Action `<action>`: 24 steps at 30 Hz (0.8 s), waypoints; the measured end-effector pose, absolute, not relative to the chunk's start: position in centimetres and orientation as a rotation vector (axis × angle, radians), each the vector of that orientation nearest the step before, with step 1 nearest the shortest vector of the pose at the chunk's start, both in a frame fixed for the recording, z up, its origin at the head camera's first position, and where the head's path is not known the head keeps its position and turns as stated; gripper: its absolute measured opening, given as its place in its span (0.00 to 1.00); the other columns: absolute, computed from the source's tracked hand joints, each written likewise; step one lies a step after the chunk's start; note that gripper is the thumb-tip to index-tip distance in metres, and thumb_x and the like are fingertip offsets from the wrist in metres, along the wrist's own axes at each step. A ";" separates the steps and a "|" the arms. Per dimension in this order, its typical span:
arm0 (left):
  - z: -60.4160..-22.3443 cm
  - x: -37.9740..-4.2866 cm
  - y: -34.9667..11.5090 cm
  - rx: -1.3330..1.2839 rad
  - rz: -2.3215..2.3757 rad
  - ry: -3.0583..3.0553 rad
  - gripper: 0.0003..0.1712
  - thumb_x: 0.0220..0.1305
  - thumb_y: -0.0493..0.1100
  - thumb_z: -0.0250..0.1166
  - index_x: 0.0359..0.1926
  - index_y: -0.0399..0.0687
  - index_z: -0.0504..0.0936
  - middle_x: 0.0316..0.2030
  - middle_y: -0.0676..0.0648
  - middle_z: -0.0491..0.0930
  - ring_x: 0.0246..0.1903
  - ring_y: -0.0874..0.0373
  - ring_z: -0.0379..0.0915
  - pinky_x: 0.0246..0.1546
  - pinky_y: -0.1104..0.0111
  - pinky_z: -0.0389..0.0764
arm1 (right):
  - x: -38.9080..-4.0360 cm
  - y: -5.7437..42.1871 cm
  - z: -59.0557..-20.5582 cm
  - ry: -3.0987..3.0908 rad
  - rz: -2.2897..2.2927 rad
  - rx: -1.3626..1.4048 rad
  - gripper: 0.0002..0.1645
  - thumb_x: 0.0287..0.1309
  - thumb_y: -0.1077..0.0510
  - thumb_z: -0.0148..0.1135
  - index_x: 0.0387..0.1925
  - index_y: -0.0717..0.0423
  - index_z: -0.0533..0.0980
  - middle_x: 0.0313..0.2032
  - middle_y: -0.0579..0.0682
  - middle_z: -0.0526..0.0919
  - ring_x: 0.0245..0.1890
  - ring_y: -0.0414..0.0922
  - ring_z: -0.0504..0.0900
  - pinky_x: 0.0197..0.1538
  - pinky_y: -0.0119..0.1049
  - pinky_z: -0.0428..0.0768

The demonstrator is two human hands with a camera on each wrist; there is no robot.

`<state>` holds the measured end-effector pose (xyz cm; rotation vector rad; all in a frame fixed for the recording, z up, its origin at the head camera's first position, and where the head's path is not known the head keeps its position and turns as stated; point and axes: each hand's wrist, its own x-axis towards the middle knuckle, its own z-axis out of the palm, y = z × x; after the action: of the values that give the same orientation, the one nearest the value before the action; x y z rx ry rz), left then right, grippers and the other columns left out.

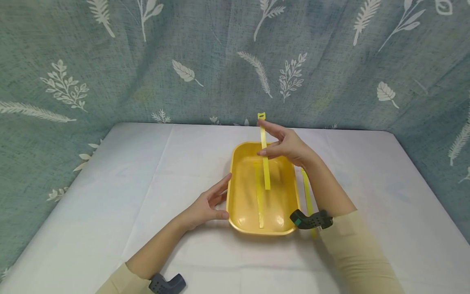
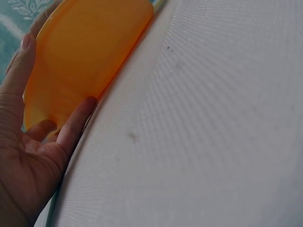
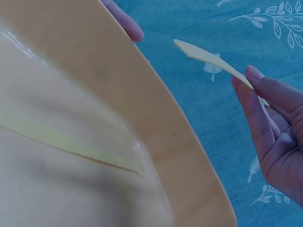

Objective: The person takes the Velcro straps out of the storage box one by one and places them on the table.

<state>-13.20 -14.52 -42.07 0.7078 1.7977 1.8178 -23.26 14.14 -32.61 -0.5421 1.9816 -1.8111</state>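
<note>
A yellow hook-and-loop cable tie [image 1: 267, 175] with a slotted head hangs above the yellow tray [image 1: 240, 222]. My right hand [image 1: 290, 147] pinches it between thumb and fingers near the slotted end; in the right wrist view the tie [image 3: 208, 57] sticks out from the fingertips. On the tray's floor lies a second yellow tie [image 1: 258, 200], lengthwise. My left hand [image 1: 203, 208] touches the tray's left side, fingers spread and fairly straight, thumb near the front corner. The left wrist view shows those fingers against the tray's outer wall [image 2: 94, 42].
Another yellow tie [image 1: 307, 192] lies on the white-covered table [image 1: 176, 163] right of the tray, partly hidden by my right forearm and wrist device [image 1: 311, 220]. A leaf-patterned curtain [image 1: 220, 81] hangs behind the table.
</note>
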 end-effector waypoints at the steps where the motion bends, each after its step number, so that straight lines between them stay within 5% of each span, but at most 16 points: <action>1: -42.1 -13.2 -14.5 0.710 1.819 1.799 0.63 0.47 0.51 0.74 0.75 0.53 0.42 0.74 0.43 0.43 0.70 0.41 0.47 0.65 0.67 0.62 | -23.2 14.3 -32.5 1.976 -1.813 -0.547 0.50 0.51 0.68 0.67 0.71 0.40 0.56 0.73 0.39 0.52 0.38 0.46 0.86 0.44 0.37 0.83; 24: -42.1 -13.2 -14.5 0.695 1.801 1.809 0.64 0.47 0.53 0.75 0.75 0.55 0.41 0.74 0.45 0.43 0.71 0.43 0.46 0.65 0.68 0.62 | -21.0 19.1 -31.6 2.011 -1.783 -0.558 0.53 0.53 0.73 0.62 0.73 0.42 0.50 0.75 0.45 0.45 0.36 0.44 0.86 0.42 0.37 0.84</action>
<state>-13.20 -14.54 -42.11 0.6954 1.8092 1.8009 -20.99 19.11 -31.55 -0.5579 2.0106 -1.7834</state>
